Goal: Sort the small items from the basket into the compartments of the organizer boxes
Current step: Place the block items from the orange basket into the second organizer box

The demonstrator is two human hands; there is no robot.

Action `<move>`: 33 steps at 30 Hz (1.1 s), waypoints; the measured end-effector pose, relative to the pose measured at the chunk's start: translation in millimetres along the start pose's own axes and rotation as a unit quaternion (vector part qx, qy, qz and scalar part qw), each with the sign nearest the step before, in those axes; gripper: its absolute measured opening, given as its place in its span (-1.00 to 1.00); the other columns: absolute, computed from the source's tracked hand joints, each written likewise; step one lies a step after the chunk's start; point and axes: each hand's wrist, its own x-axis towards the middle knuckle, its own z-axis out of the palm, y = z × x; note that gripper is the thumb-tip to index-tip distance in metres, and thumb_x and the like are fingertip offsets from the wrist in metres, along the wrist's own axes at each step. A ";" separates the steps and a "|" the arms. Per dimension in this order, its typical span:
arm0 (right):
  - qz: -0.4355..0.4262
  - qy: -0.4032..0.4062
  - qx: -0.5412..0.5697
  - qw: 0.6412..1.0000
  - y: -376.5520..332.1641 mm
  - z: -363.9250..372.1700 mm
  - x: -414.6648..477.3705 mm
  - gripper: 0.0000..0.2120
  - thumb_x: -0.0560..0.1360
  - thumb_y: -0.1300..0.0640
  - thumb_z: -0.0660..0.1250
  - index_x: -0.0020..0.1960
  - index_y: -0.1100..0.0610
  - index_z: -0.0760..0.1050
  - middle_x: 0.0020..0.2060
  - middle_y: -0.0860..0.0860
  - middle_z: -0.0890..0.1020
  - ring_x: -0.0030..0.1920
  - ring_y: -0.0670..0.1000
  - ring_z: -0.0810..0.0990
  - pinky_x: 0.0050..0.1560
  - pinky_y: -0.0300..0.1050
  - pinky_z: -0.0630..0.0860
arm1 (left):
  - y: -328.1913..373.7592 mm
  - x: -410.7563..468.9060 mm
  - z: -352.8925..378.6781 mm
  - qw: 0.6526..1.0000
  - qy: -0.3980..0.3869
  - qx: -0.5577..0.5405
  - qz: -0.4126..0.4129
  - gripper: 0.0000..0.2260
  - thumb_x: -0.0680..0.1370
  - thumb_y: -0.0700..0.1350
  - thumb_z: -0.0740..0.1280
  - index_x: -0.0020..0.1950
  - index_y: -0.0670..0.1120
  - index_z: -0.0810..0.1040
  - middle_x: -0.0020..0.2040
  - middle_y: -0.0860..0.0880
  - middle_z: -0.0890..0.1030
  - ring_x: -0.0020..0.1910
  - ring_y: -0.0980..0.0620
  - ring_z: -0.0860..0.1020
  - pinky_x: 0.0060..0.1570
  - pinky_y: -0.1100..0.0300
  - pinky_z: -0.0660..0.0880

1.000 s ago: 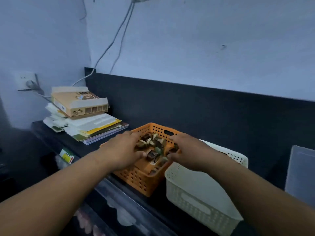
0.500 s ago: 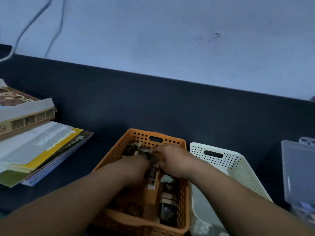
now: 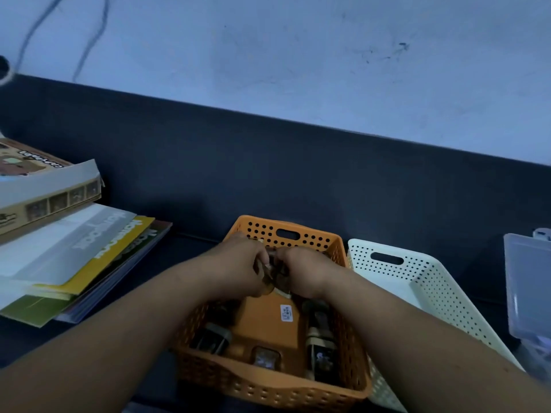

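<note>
Over the far half of the orange basket point(image 3: 301, 234), two hands meet. The left hand point(image 3: 238, 269) and the right hand point(image 3: 310, 272) both have their fingers curled around a bunch of small items point(image 3: 272, 274). The bunch is brown and tan, and the hands hold it between them. They hide most of it, so I cannot tell how each finger lies.

More small things lie on the basket floor, near the front wall. A dark piece point(image 3: 211, 338) lies at the left. A small square piece point(image 3: 265, 357) lies in the middle. A long dark and tan piece point(image 3: 320, 350) lies along the right wall. A white sticker point(image 3: 285, 312) is stuck on the bare orange floor between them.

Just to the right stands a white basket point(image 3: 417, 278) with little holes and a handle slot. The two baskets are side by side and look like they touch. At the far right edge is a clear plastic box point(image 3: 527, 287), cut off by the picture edge. What is in it is too blurry to tell.

On the left lies a pile of books and papers point(image 3: 74, 257), with a brown cardboard box point(image 3: 44, 186) on top. All of it sits on a dark table point(image 3: 190, 251). Two thin cables point(image 3: 89, 40) hang down the pale wall at the top left.
</note>
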 end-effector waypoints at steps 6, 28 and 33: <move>0.039 0.114 0.226 0.967 12.4 -26.2 -20.0 -0.73 0.42 0.22 0.36 0.01 -0.07 0.43 -0.11 -0.05 0.56 -0.17 -0.01 0.55 -0.21 -0.14 0.51 | 0.9 -8.3 -15.3 0.991 0.066 -0.113 0.010 -0.64 0.34 -0.09 0.49 0.08 0.06 0.49 -0.03 0.09 0.50 -0.09 0.13 0.53 -0.08 0.10 0.58; 0.101 0.275 0.498 0.816 164.1 -56.7 -302.7 -0.66 0.48 0.40 0.25 0.04 -0.03 0.46 -0.12 0.09 0.53 -0.16 0.04 0.51 -0.02 0.01 0.54 | 272.4 -36.6 97.6 0.953 0.025 -0.230 0.197 -0.55 0.27 -0.11 0.49 0.12 0.05 0.50 -0.06 0.03 0.61 -0.12 0.05 0.60 -0.12 0.10 0.56; 0.182 0.352 0.448 0.802 231.4 -40.1 -412.1 -0.84 0.46 0.24 0.38 -0.02 0.02 0.52 -0.16 0.04 0.59 -0.18 0.00 0.52 -0.12 -0.05 0.46 | 372.4 -65.3 162.8 0.944 -0.009 -0.224 0.242 -0.59 0.38 -0.19 0.46 0.18 0.02 0.47 0.00 0.00 0.58 -0.09 0.06 0.58 -0.09 0.17 0.54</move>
